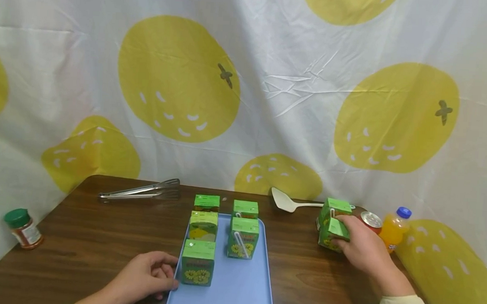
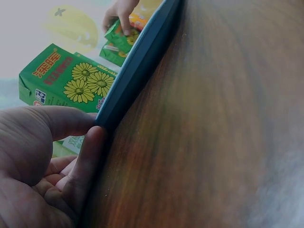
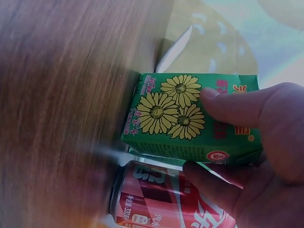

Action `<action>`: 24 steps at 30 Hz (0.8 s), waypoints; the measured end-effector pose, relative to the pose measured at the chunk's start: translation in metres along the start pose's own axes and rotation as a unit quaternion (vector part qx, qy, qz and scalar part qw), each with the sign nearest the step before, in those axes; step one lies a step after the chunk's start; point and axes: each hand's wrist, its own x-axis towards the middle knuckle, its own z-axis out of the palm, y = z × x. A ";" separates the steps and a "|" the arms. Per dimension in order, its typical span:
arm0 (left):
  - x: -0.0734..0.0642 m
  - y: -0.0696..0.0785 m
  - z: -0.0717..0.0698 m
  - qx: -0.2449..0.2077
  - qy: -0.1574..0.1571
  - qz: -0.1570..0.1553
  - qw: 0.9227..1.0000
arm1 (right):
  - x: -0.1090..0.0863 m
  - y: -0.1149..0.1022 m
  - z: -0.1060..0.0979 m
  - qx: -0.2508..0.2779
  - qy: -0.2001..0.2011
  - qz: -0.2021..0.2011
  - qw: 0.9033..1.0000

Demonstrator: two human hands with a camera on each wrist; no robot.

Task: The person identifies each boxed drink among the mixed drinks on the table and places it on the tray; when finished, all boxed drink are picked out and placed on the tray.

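A blue tray [image 1: 237,293] carries several green drink cartons, lined up in two columns. My left hand [image 1: 142,277] pinches the tray's left rim between thumb and fingers, right beside the nearest carton [image 1: 198,263] with its yellow flowers. On the right of the table, my right hand [image 1: 366,246] grips another green drink carton [image 3: 178,107], thumb on its flowered face. That carton stands upright close to the tabletop. Directly behind it is one more green carton [image 1: 337,205] with a white straw. A red soda can [image 3: 156,194] lies close under the right fingers in the right wrist view.
An orange drink bottle [image 1: 394,229] with a blue cap stands right of the can. A white spatula [image 1: 286,202] and metal tongs [image 1: 139,191] lie along the back edge. At the far left is a green-lidded spice jar [image 1: 24,228]. A patterned cloth [image 1: 270,103] hangs behind.
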 end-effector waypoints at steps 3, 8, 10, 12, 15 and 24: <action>-0.001 0.000 0.000 -0.004 0.000 0.002 1.000 | 0.001 0.001 0.000 0.010 0.000 0.011 1.000; -0.001 0.000 0.000 -0.009 0.000 0.004 1.000 | 0.001 0.001 -0.001 0.016 0.001 0.021 1.000; -0.001 0.000 0.000 -0.012 -0.001 0.004 1.000 | 0.001 0.001 -0.001 0.017 0.000 0.025 1.000; -0.001 0.000 0.000 -0.013 -0.001 0.005 1.000 | 0.001 0.001 -0.001 0.019 -0.001 0.030 0.999; 0.000 -0.001 0.000 -0.013 -0.002 0.007 1.000 | 0.002 0.002 -0.002 0.025 -0.003 0.037 0.999; 0.001 -0.002 0.000 -0.015 -0.002 0.006 1.000 | 0.002 0.001 -0.002 0.048 0.000 0.057 0.997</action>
